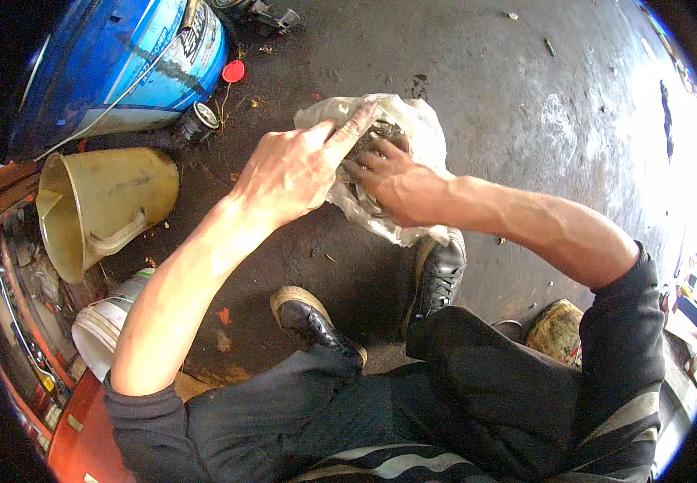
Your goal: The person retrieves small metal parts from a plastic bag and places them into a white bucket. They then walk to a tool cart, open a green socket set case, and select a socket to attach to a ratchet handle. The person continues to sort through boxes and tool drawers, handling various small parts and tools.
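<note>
A crumpled, translucent whitish plastic bag (425, 133) is held above the floor, in front of my shoes. My left hand (296, 169) grips its left side, the index finger stretched along the rim. Dark, greasy metal pieces (382, 130) show in the bag's mouth; their exact kind is hard to make out. My right hand (403, 187) reaches into the bag from the right. Its fingers are spread and bent over the dark pieces, slightly blurred, and the fingertips are partly hidden.
A blue drum (135, 60) stands at upper left, with a small canister (199, 121) and a red cap (233, 72) beside it. Below lies a yellowish plastic jug (115, 201) on its side, near a white bucket (103, 326). Tools line the left edge. A stained sack-like object (554, 332) sits near my right knee.
</note>
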### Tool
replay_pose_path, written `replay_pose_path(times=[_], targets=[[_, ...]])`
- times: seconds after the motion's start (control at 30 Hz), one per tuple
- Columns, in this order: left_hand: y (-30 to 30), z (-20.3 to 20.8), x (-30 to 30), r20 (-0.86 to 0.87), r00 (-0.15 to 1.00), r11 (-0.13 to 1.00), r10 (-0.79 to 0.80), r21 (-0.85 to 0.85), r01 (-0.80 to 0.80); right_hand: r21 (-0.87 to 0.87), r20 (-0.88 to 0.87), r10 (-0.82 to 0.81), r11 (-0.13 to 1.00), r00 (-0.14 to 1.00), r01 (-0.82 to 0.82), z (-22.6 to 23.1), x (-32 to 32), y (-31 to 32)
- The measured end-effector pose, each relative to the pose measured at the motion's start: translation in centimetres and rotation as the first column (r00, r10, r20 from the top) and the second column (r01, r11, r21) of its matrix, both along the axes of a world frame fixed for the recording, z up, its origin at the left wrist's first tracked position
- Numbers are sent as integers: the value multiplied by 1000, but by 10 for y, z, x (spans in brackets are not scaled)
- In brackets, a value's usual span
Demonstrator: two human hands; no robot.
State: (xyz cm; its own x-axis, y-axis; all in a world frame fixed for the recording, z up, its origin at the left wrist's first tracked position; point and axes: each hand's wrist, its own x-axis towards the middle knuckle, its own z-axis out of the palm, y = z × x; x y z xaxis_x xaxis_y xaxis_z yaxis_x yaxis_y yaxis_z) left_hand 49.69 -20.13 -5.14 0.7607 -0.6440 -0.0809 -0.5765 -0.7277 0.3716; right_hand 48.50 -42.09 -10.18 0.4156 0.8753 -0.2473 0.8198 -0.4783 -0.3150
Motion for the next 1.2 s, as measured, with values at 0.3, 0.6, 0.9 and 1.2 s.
replay_pose_path(times=[0.3,0.6,0.9,1.2], targets=[[-4,-4,-4,70,997,995,-35,-95,41,-76,-193,-188,981,963,176,31,0,5],[0,-2,-9,103,994,991,-39,-122,52,-342,-307,-135,940,942,23,40,10,3],[-7,3,-4,107,993,995,-42,-89,52,-412,-295,-435,861,850,298,0,36,6],[-5,0,-3,57,998,997,-18,-69,22,-115,-125,-148,984,981,134,7,-11,-17]])
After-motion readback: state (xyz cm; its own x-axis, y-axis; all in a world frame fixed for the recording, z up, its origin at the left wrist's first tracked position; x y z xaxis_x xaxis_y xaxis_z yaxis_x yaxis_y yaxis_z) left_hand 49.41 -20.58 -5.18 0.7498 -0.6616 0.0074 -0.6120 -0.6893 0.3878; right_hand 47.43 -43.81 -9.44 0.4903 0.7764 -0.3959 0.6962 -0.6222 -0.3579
